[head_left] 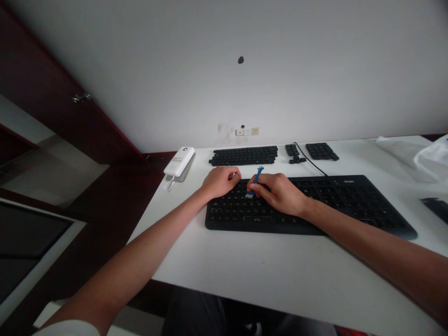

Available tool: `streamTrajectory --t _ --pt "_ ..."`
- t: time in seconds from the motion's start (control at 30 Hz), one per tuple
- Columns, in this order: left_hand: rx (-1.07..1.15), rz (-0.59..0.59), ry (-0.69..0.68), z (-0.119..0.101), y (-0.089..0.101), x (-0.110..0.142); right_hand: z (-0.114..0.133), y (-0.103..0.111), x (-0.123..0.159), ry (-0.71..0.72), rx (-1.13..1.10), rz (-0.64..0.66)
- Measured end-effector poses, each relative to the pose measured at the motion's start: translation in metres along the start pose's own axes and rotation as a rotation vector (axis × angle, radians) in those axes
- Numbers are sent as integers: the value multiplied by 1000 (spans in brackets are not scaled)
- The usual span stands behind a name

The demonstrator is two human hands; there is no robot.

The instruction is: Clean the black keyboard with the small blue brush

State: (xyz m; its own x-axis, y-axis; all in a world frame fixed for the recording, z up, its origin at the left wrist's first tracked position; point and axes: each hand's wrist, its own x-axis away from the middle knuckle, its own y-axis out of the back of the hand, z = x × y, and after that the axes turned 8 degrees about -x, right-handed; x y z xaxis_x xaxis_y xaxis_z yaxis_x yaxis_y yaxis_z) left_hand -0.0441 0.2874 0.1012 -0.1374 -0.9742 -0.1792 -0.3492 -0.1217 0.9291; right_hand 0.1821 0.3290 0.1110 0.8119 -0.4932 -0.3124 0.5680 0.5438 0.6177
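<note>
1. Black plastic keyboard [336, 205], full width, lying near the front of the white worktop [245, 270]; its long axis runs left to right across the person's view.
2. Blue brush [255, 183], small, pale bristles down on the keys of the keyboard's left part, handle tilted up and away (toward the wall).
3. Right hand [280, 192]: fingers pressed together, pinching the brush low on its handle; the nearer hand to the tool.
4. Left hand [220, 181]: fingers curled shut, resting at the keyboard's upper left corner, just beside the brush.
5. Second keyboard [244, 155], black, in separate blocks, behind the first.
6. White power bank [179, 161], far left.
</note>
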Motion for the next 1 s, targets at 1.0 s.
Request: streamTrajectory --t 1.0 --pt "7 -10 -5 -1 0 0 -1 2 -1 5 -63 14"
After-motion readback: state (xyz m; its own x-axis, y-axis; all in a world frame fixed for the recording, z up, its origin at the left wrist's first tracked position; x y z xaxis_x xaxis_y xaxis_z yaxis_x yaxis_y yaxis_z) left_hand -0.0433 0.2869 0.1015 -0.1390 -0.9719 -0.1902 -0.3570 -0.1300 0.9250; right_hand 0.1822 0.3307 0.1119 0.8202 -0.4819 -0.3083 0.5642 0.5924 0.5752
